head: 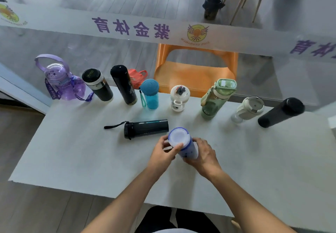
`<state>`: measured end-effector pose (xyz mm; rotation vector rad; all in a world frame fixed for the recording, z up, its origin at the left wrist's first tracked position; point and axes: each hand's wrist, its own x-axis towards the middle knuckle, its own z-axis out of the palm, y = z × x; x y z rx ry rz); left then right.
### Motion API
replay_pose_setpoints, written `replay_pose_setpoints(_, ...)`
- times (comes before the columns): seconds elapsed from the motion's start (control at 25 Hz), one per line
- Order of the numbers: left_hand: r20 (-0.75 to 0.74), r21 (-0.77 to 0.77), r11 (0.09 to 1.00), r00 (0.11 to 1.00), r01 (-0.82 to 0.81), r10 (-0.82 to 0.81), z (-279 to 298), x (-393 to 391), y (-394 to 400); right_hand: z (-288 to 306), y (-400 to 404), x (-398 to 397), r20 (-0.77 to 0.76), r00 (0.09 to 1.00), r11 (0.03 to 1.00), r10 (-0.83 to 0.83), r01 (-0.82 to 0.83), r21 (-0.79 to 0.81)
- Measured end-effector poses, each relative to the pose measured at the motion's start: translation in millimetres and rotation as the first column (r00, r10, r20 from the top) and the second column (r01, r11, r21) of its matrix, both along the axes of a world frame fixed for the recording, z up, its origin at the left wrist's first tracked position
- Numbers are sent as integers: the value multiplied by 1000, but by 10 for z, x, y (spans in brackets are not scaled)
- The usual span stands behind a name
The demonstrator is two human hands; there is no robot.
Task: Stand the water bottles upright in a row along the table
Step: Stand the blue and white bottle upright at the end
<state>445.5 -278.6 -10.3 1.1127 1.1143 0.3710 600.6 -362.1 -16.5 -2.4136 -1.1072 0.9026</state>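
Note:
Both my hands hold a pale blue bottle with a white lid upright near the table's middle: my left hand grips its left side, my right hand its right. Just behind it, a dark bottle with a strap lies on its side. Several bottles stand in a row along the far edge: a purple cat-shaped bottle, a black-and-white flask, a tall black flask, a blue bottle, a small white bottle, a green bottle, a clear grey-white bottle and a black bottle.
The white table stands against a glass wall with a printed white band. An orange chair and a red bag sit behind the glass. A white object lies at the table's right edge.

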Motion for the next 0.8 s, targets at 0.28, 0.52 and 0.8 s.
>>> replay_pose_setpoints(0.28,-13,141,977,988,157,-157,99,419,-313,209,-539,296,-415,826,870,-381,472,141)
replay_pose_setpoints(0.52,-17,129,965,974,227,-227,101,732,-489,248,-742,380,-489,720,744,-493,640,192)
replay_pose_setpoints(0.8,-81,139,900,911,413,-405,193,1711,-974,282,-1261,1307,-478,622,594,-620,770,231)
